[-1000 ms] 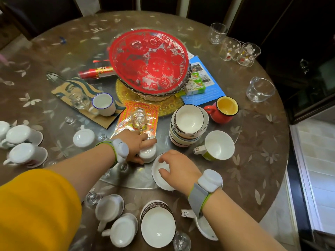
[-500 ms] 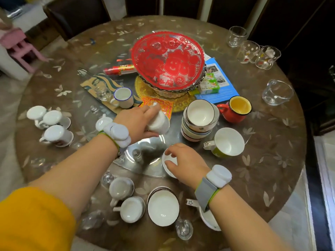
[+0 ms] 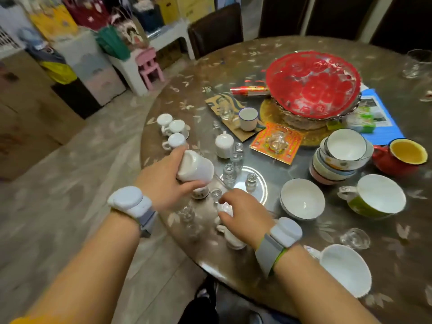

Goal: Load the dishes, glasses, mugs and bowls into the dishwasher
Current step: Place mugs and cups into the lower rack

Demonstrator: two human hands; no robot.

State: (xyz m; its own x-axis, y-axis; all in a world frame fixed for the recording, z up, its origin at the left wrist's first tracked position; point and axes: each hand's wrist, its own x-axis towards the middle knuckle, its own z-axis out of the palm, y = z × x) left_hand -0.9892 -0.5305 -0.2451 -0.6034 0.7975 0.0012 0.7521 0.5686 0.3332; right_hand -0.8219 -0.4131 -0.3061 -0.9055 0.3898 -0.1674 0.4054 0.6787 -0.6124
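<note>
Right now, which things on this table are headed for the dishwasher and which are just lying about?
For the dishwasher:
white ceramic cup, held in left hand
stack of rimmed bowls
white bowl
red mug with yellow inside
green and white mug

Just lying about:
red patterned glass platter
blue booklet
pink plastic chair

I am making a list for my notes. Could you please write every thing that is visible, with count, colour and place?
white cup: 1, white, held tilted above table edge
white teacups: 3, white, left table edge
lidded pot: 1, white, on glass turntable
blue-rimmed mug: 1, white, on brown card
red dish: 1, red, table centre
stacked bowls: 1 stack, mixed colours, right of centre
white bowl: 1, white, near right hand
green mug: 1, green outside, right
red mug: 1, red with yellow inside, far right
small glasses: several, clear, on turntable
table: 1, brown, round
left hand: grips white cup
right hand: over small white items, grip unclear
</note>
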